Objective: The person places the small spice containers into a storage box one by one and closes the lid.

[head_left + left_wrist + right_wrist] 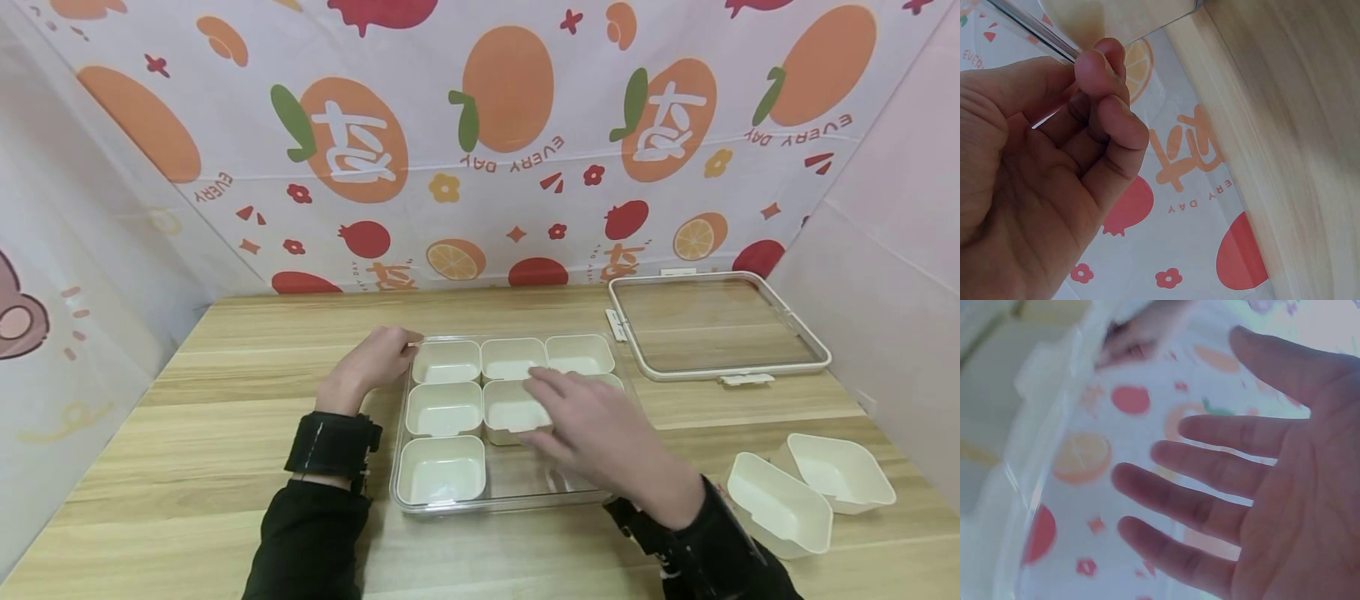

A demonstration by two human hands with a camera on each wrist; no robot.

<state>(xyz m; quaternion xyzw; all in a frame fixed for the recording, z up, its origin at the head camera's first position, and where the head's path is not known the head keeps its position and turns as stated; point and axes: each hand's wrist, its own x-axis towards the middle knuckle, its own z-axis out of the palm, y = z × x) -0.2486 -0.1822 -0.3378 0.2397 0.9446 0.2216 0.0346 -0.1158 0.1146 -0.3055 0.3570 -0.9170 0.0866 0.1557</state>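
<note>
The tray point(517, 479) is lying on the worktop point(187, 467), right of the left hand point(375, 360) and beneath the right hand point(600, 423). The left is pinching its rim near the far left corner; the right is hovering, fingers spread, holding nothing. 7 bins point(442, 471) are showing inside; 2 loose bins point(780, 504) are sitting right of the right hand, nearer than the lid point(637, 352).

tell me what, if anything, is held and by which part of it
The left grip holds the clear tray by its far left corner; the right grip holds nothing.
</note>
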